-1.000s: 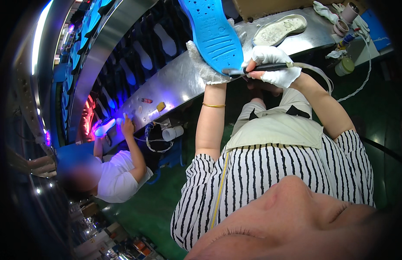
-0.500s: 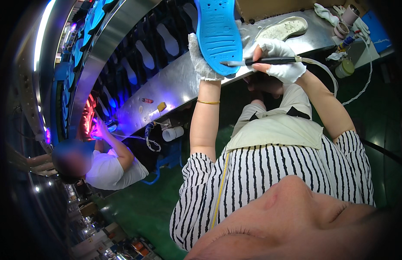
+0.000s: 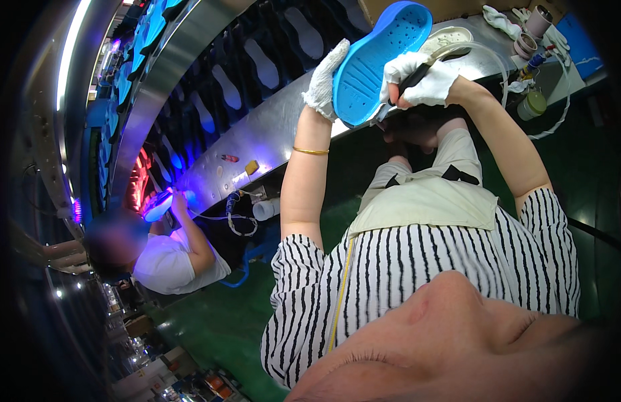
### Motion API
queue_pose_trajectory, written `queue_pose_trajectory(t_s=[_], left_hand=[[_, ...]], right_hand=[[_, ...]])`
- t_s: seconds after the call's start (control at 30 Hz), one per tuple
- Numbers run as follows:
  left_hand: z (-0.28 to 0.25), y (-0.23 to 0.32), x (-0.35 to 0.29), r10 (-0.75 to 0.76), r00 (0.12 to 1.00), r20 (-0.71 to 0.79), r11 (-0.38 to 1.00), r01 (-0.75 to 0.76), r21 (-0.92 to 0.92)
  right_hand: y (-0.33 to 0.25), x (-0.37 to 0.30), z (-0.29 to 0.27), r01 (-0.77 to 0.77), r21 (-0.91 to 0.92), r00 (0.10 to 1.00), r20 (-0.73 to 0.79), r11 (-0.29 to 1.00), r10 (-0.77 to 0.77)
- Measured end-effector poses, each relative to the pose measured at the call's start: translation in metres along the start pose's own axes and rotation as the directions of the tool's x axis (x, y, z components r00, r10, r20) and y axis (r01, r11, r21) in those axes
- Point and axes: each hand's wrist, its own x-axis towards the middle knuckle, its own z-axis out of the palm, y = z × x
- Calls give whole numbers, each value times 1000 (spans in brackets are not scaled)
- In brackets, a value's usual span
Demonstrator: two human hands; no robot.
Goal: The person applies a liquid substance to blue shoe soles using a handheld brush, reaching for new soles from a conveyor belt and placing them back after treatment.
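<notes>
My gloved left hand (image 3: 322,84) grips a blue shoe sole (image 3: 367,70) along its left edge, its thumb raised beside it. The sole is tilted over the metal bench edge, its dotted, grooved face towards me. My gloved right hand (image 3: 427,84) is closed round a black-handled, brush-like tool (image 3: 413,77) with a pale hose (image 3: 494,53) running from it. The tool's tip is by the sole's near right edge; whether it touches is hard to tell. Behind my right hand, an off-white shoe sole (image 3: 451,37) lies partly hidden on the bench.
A conveyor (image 3: 243,74) with several pale soles runs along the far left, beside the metal bench (image 3: 283,120). A co-worker (image 3: 183,258) sits left under purple light. White gloves (image 3: 501,23), tape rolls (image 3: 539,23) and a green-lidded jar (image 3: 532,105) are at the right.
The blue sole has turned and tilted to the right, showing its whole face. My right hand has swung the tool from lying across the sole to pointing down at its near right edge.
</notes>
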Motion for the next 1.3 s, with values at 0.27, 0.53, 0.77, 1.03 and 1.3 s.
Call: queue_pose_trajectory(t_s=[0.27,0.53,0.77,1.03,1.3], left_hand=[[6,6,-2,-74,994,76,990,65,122],[15,16,-9,-82,996,24,976,75,203],[1,6,-11,-27,977,211,992,53,-119],[-20,-50,8,314,941,125,794,-188,-578],[-8,-66,-1,388,920,58,749,-278,-601]], right_hand=[[1,0,-3,-63,-154,996,-78,986,52],[-9,-5,-24,-16,-318,995,-98,948,-16],[-22,-22,-37,-43,70,986,-158,997,54],[-11,-20,49,-30,-158,958,-287,987,-17],[-21,-3,36,-42,-136,875,-483,990,-29]])
